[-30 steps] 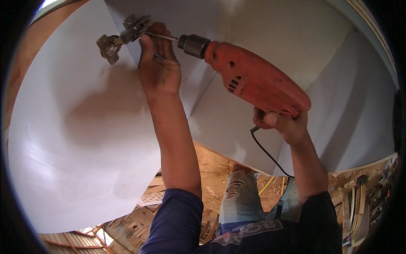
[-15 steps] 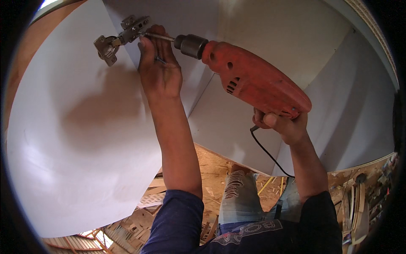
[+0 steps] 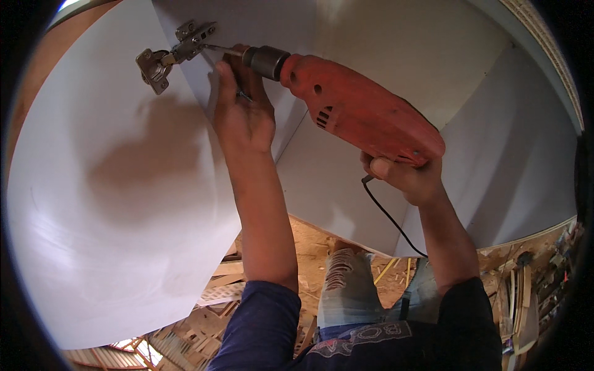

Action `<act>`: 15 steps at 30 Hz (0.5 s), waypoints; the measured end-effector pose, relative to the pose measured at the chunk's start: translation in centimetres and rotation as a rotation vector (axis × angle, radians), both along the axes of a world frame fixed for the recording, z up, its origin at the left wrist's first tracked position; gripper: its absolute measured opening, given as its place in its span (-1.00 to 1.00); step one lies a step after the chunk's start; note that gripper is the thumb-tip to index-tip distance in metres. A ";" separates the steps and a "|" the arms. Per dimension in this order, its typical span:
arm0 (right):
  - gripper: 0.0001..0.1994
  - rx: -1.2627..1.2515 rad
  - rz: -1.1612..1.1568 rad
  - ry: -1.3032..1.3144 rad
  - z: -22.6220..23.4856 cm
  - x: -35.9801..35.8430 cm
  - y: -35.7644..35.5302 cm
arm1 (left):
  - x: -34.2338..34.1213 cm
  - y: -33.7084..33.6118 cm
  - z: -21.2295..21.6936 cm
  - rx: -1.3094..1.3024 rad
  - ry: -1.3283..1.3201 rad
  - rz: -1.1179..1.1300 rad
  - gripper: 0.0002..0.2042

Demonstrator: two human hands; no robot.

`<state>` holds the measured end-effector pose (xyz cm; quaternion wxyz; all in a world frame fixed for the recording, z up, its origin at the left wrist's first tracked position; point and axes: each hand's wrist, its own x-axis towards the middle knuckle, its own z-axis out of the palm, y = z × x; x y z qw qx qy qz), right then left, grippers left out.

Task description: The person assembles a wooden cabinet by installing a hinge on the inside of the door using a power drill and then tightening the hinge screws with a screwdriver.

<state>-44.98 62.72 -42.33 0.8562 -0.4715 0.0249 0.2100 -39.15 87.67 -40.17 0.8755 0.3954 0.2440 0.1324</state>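
Observation:
My right hand (image 3: pixel 411 180) is wrapped round the handle of a red power drill (image 3: pixel 365 111) with a black chuck. The long driver bit (image 3: pixel 224 49) reaches left to a metal cabinet hinge (image 3: pixel 193 41), its tip meeting the hinge's arm at a screw position. Just below the bit is my left hand (image 3: pixel 246 120), palm toward me, the thumb apart from the fingers. A small screw (image 3: pixel 244 95) is held against its fingers; some fingertips are hidden behind the bit and chuck. The hinge's round cup (image 3: pixel 154 69) sits on the white door panel (image 3: pixel 124 247).
Pale inner cabinet panels (image 3: pixel 396 31) surround the drill. A black cord (image 3: pixel 390 213) hangs from its handle past my right forearm. Below, wood scraps (image 3: pixel 192 334) litter the floor, and several boards (image 3: pixel 520 303) stand at the lower right.
The drill has shifted left and slightly up, its bit nearer the hinge. My left hand has drawn down and right from the bit's tip, its thumb leaving the hinge.

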 end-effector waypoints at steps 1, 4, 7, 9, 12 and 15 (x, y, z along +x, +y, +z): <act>-0.55 -0.005 -0.005 -0.004 0.1 -0.1 0.1 | -0.2 -0.4 0.2 -0.001 -0.001 0.000 -0.65; -0.56 -0.016 -0.013 -0.032 0.3 0.2 0.4 | -0.9 -1.2 0.7 -0.016 0.124 0.137 -0.65; -0.55 -0.042 0.000 -0.061 0.2 0.4 0.4 | -1.9 -1.6 1.1 0.005 0.144 0.132 -0.66; -0.54 -0.038 0.003 -0.060 0.2 0.4 0.7 | -2.5 -1.5 1.0 -0.041 0.157 0.153 -0.66; -0.38 -0.086 0.055 -0.096 0.0 1.0 0.4 | -3.5 -0.8 0.2 -0.038 0.156 0.123 -0.64; -0.20 -0.109 0.090 -0.102 0.0 1.0 0.7 | -4.8 -0.2 -1.4 0.014 0.143 0.078 -0.57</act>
